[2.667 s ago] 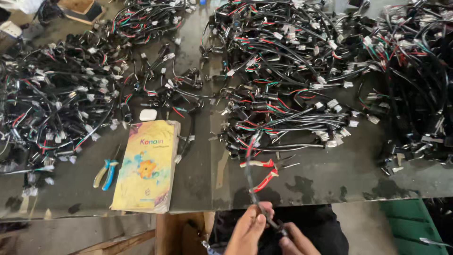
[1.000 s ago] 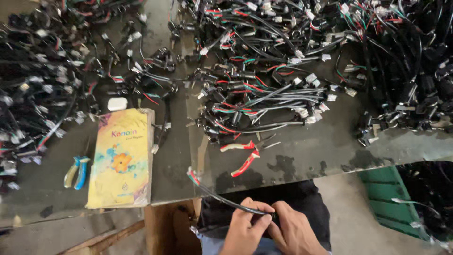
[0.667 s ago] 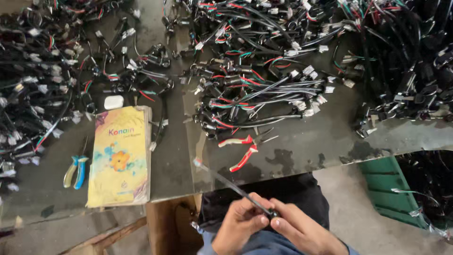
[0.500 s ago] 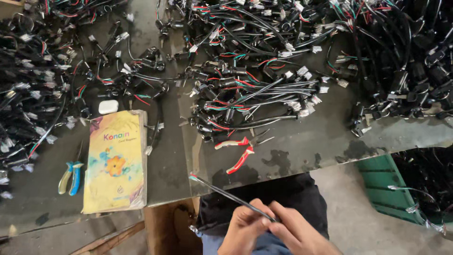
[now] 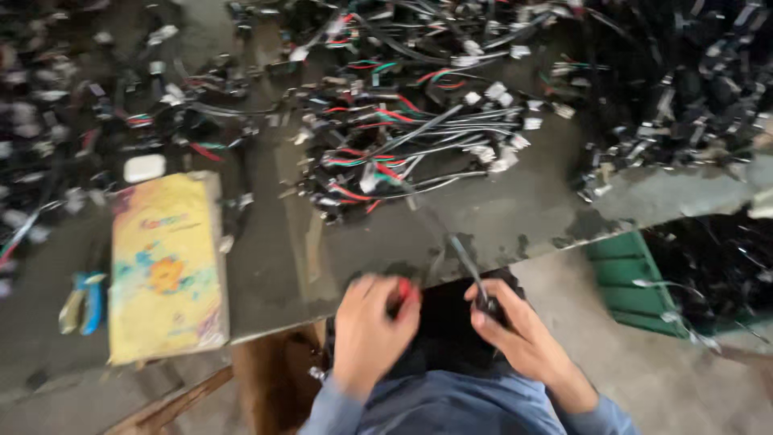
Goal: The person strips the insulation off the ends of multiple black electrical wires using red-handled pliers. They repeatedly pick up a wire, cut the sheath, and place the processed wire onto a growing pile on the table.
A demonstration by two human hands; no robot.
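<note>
At the near edge of the tabletop [image 5: 515,229], the person's left hand [image 5: 372,326] is curled shut around a red-handled tool [image 5: 405,290], only the red tip of which shows above the fingers; the blur hides what kind of tool it is. The right hand [image 5: 515,334] is pinched closed on the end of a dark cable [image 5: 463,254], which runs up across the tabletop edge towards the heap of wired connectors [image 5: 411,137].

The cable looks to be lying close against that heap, so a pull towards the body could drag neighbouring harnesses along and tip them over the near edge. The grip on the cable is at its very end, so it could slip free. With both hands close together and the tool's working end hidden, a finger could get nipped. The yellow booklet [image 5: 165,266] and blue-handled pliers [image 5: 83,302] lie well apart, towards the tabletop's left side.
</note>
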